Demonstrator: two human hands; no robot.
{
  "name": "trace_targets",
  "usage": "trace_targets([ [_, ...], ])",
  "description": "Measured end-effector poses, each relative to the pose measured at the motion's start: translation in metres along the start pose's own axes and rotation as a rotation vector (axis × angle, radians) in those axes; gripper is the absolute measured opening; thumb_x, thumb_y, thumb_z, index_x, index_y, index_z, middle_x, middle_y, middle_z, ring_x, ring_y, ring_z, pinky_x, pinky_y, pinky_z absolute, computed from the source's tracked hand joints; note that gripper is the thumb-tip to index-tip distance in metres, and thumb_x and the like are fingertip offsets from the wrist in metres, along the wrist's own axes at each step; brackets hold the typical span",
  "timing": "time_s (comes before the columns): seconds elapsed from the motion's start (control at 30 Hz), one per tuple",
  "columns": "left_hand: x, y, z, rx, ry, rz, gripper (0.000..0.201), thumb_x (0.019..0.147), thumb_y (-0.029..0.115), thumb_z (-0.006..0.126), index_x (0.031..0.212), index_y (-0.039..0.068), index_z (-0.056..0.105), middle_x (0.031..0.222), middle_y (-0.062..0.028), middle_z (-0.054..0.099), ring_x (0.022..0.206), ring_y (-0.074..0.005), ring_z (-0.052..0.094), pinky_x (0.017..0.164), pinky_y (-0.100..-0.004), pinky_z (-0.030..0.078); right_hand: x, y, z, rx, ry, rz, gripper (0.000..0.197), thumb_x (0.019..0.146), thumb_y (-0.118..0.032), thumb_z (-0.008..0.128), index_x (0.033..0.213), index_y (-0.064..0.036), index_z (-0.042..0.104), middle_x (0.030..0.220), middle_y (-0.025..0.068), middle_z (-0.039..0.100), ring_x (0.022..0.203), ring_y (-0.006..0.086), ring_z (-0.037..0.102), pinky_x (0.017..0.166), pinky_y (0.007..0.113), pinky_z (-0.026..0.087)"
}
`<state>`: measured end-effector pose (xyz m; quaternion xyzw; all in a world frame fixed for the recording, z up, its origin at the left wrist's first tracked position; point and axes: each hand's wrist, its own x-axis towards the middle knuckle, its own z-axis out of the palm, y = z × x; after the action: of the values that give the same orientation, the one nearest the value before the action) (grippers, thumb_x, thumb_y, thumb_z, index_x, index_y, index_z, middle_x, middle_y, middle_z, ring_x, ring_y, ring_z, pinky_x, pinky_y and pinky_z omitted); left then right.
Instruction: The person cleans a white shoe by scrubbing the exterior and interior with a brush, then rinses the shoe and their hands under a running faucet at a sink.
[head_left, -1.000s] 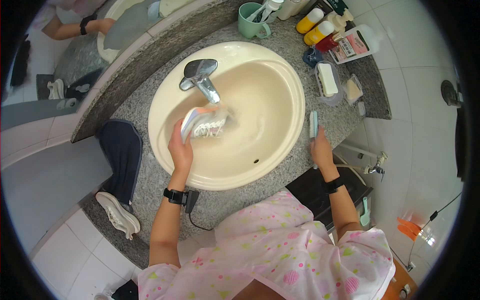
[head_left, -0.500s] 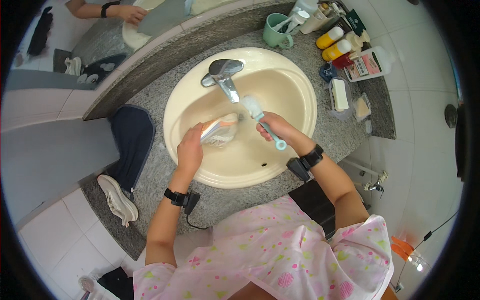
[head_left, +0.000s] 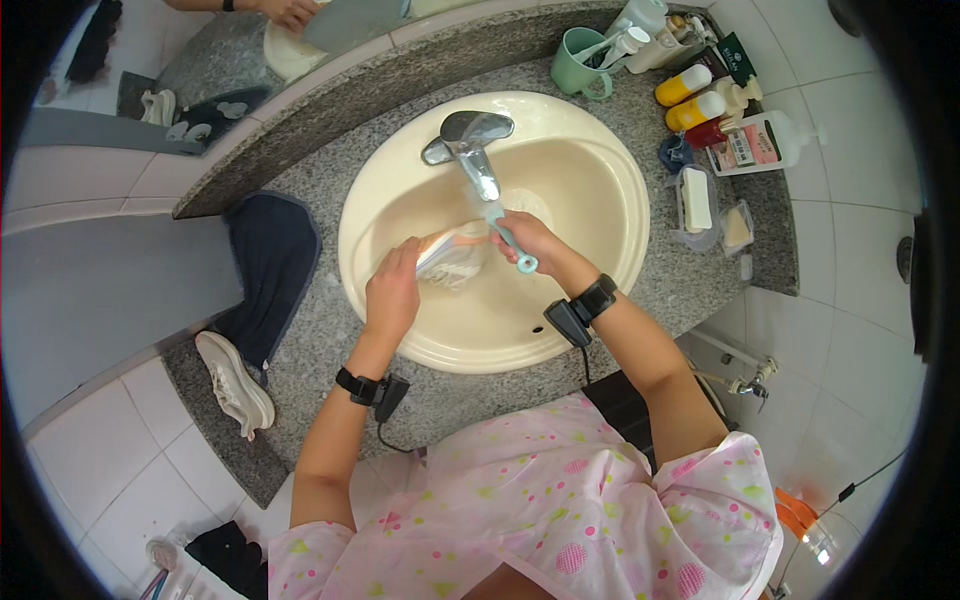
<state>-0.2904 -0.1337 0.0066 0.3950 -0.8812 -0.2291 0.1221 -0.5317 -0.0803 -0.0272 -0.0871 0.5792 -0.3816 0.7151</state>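
Observation:
My left hand (head_left: 392, 295) holds a white shoe (head_left: 452, 255) with an orange edge inside the cream basin (head_left: 600, 170), under the chrome tap (head_left: 470, 140) with water running. My right hand (head_left: 535, 240) grips a light blue brush (head_left: 513, 243), its head pressed against the shoe's top. Both hands meet just below the spout. Each wrist wears a black band with a small device.
A second white shoe (head_left: 235, 380) lies on the grey granite counter at the left, beside a dark cloth (head_left: 270, 260). A green mug (head_left: 580, 65), yellow bottles (head_left: 685, 85), a pump bottle (head_left: 765, 145) and soap dishes (head_left: 695, 200) crowd the right side.
My right hand came from the counter's right side into the basin and brought the brush onto the shoe. The left hand kept the shoe under the tap.

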Motion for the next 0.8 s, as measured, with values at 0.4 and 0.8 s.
trace_targets([
  [0.4,0.002,0.001,0.003,0.033,-0.019,-0.013,0.040,0.078,-0.006,0.052,0.118,-0.002,0.052,0.112,-0.0161,0.062,0.100,-0.0321,0.061,0.080,-0.0389,0.054,-0.081,0.001,-0.027,0.071,-0.034,-0.002,0.015,0.098,-0.016,0.040,0.099,-0.0026,0.046,0.070,0.0035,0.053,0.040,0.0066,0.037,0.037,0.021,0.034],
  [0.8,-0.005,0.023,-0.006,0.091,-0.133,0.011,0.041,0.077,-0.006,0.053,0.118,-0.003,0.051,0.115,-0.0168,0.061,0.102,-0.0335,0.061,0.081,-0.0398,0.054,0.004,0.009,-0.014,0.099,-0.049,0.008,0.017,0.099,-0.017,0.037,0.096,-0.0029,0.046,0.071,0.0032,0.052,0.044,0.0073,0.038,0.039,0.021,0.032],
])
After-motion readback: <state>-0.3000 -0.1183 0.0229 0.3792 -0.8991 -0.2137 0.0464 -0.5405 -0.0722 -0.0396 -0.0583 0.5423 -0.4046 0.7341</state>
